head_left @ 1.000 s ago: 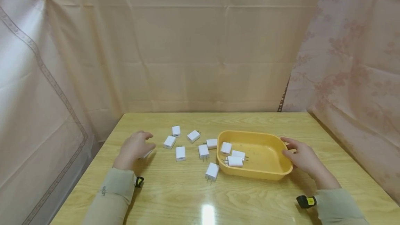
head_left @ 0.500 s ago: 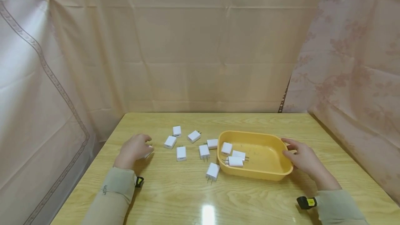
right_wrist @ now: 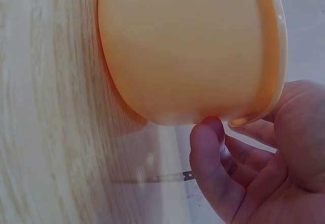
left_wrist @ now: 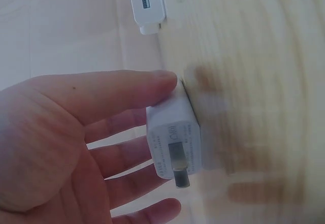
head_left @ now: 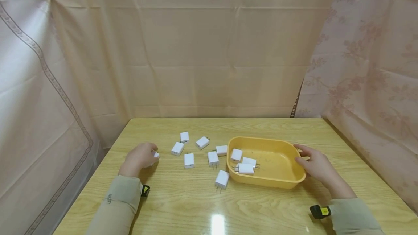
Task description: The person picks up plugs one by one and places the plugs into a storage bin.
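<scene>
My left hand (head_left: 138, 158) is at the left of the table, holding a white USB charger plug (left_wrist: 172, 127) between its thumb and fingers. In the left wrist view the thumb lies on the plug's side, and the prongs point toward the camera. On the other side, my right hand (head_left: 315, 161) grips the right end of a yellow plastic tub (head_left: 267, 183) at its rim. The right wrist view shows fingertips (right_wrist: 205, 132) against the tub's outer wall. Several white charger plugs (head_left: 245, 169) lie inside the tub, bunched at its left end.
More white charger plugs lie scattered between my left hand and the tub, among them one plug (head_left: 189, 160) in the middle and one plug (head_left: 222, 179) by the tub's front left corner. Cloth curtains (head_left: 209, 61) enclose the wooden table (head_left: 183, 206) behind and at both sides.
My left hand has lowered slightly toward me and its fingers have closed on the charger plug, which now shows at the fingertips. The right hand and the tub stay in place.
</scene>
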Demonstrator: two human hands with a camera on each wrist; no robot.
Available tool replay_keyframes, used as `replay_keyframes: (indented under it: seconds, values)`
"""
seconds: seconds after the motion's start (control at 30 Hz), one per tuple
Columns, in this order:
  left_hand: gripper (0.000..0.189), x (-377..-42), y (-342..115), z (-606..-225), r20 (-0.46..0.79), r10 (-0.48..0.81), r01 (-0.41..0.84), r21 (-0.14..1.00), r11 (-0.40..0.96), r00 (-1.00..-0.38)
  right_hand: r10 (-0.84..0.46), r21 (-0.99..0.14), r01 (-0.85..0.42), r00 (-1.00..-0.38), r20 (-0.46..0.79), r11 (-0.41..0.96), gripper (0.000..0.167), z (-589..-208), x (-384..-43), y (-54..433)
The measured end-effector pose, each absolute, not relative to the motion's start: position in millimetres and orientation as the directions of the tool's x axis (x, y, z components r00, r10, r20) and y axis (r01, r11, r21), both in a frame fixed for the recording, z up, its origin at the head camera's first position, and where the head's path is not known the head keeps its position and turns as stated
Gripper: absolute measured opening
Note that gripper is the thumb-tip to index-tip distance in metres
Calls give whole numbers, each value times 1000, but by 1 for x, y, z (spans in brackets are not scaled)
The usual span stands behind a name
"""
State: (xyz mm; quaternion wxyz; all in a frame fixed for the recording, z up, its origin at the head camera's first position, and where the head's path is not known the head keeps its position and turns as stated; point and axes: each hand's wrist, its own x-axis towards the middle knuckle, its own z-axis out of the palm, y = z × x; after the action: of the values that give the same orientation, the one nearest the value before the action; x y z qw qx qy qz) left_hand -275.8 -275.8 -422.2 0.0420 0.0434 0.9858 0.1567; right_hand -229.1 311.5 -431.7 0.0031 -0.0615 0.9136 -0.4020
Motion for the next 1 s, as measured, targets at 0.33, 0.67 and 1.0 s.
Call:
replay_keyframes:
  seconds: [0.33,0.67,1.0]
  values:
    - [36,-275,-274,-422,-91,86,54,314,948,-992,-111,-742,-101,-993,36,663,58,-431,-228,310]
    - [35,-277,-275,-424,-94,89,55,314,948,-992,-110,-734,-94,-994,27,672,58,-431,-229,310]
    - [37,-276,-260,-419,-95,109,72,332,941,-990,-113,-720,-91,-993,18,688,58,-430,-231,311]
